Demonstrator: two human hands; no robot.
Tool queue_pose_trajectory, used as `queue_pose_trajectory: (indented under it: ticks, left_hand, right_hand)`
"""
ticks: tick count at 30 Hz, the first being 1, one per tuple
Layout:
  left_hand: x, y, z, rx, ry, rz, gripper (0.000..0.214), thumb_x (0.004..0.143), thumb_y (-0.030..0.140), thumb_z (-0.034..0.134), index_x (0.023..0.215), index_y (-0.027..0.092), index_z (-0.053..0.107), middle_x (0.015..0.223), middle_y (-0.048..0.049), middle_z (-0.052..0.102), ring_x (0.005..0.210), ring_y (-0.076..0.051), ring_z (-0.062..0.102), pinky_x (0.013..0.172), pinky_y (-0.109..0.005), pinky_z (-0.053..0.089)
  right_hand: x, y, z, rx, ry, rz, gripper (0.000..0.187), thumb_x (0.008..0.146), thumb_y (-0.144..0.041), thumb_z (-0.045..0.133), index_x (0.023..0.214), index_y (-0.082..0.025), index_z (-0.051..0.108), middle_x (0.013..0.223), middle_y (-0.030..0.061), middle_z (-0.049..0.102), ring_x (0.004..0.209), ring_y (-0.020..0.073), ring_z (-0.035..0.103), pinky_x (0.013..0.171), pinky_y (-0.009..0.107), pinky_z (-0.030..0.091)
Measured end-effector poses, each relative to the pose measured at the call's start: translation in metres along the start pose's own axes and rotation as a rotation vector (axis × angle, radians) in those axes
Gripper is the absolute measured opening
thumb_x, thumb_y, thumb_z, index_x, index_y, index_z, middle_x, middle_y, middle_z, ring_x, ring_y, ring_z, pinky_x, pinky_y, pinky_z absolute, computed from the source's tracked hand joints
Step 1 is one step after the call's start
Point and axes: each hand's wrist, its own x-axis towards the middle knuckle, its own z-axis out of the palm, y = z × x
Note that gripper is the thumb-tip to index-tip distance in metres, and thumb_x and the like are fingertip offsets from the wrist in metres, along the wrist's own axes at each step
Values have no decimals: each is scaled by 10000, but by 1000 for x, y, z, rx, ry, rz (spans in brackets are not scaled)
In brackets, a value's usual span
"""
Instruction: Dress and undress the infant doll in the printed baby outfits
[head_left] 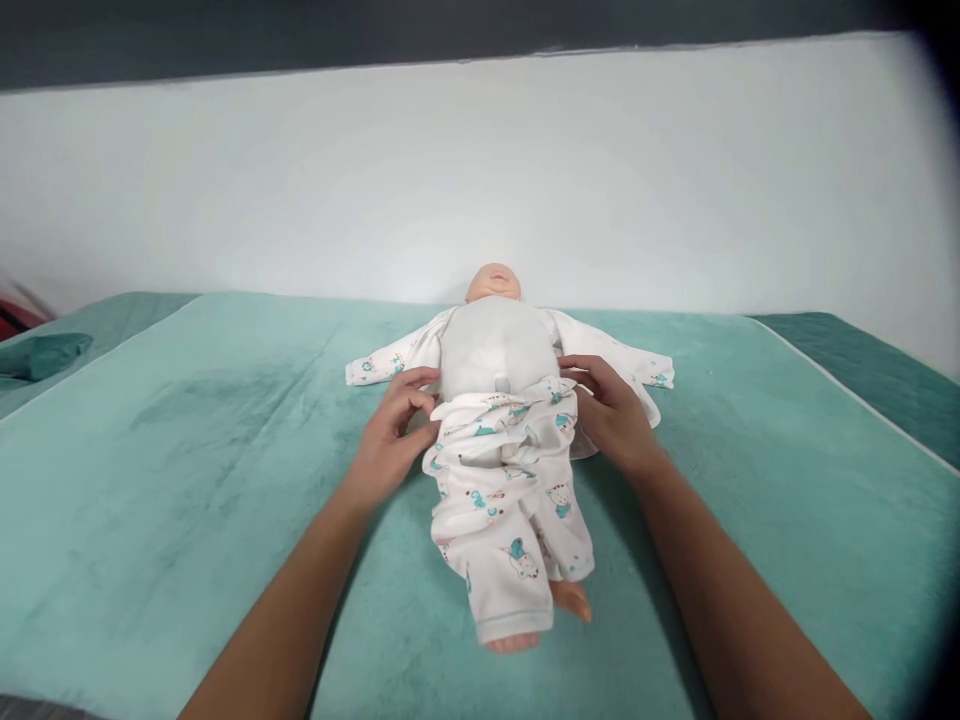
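A baby doll point(493, 350) lies on its back on a teal blanket point(187, 450), head away from me and feet toward me. It wears white printed trousers point(506, 500), and an open white printed top point(390, 358) is spread under it with the sleeves out to both sides. The doll's grey cloth torso is bare. My left hand point(394, 430) grips the trousers' waistband at the doll's left-hand side in view, fingers curled. My right hand point(611, 410) holds the waistband on the other side, fingers bent over the fabric.
The teal blanket covers a wide bed-like surface against a white wall point(480, 180). A folded dark green cloth point(41, 355) lies at the far left edge. A darker green strip point(862, 370) shows at the right edge.
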Motion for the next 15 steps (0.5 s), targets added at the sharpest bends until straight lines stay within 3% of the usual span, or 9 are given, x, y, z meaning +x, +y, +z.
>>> queue_pose_trajectory:
  ticks: [3,6,10,13,15]
  left_hand:
    - [1,-2,9,-95,52,-55,124,824,235,632,784,202,519,1478,-88,490,1315,-276,492,1006,-390,423]
    - [5,-4,15,-151,116,-94,150,845,233,610,809,210,466,1398,-93,577,1199,-251,575,930,-374,435]
    - [22,-8,18,-163,274,-93,171,833,243,619,826,223,449,1028,-29,693,978,-188,627,828,-307,443]
    - [39,-13,22,-91,407,-148,150,816,249,617,823,233,468,708,52,542,696,-126,542,653,-237,396]
    - [47,-18,25,-77,428,-197,142,818,262,611,844,242,473,619,78,426,577,-110,432,565,-225,335]
  right_hand:
    - [-1,-1,3,-16,35,14,250,846,-243,585,1090,-257,637,1028,28,695,931,189,642,735,288,475]
    - [0,-5,5,-76,108,44,220,819,-225,558,1003,-235,677,849,-7,683,771,159,602,682,273,437]
    - [7,-6,9,-95,165,87,179,791,-235,530,838,-215,701,744,-21,632,720,157,541,648,273,397]
    - [13,-1,12,21,154,186,141,780,-253,524,728,-212,649,665,-26,550,650,149,467,576,276,348]
    - [16,2,13,160,113,269,119,762,-260,539,662,-213,582,623,-29,480,604,142,409,530,278,310]
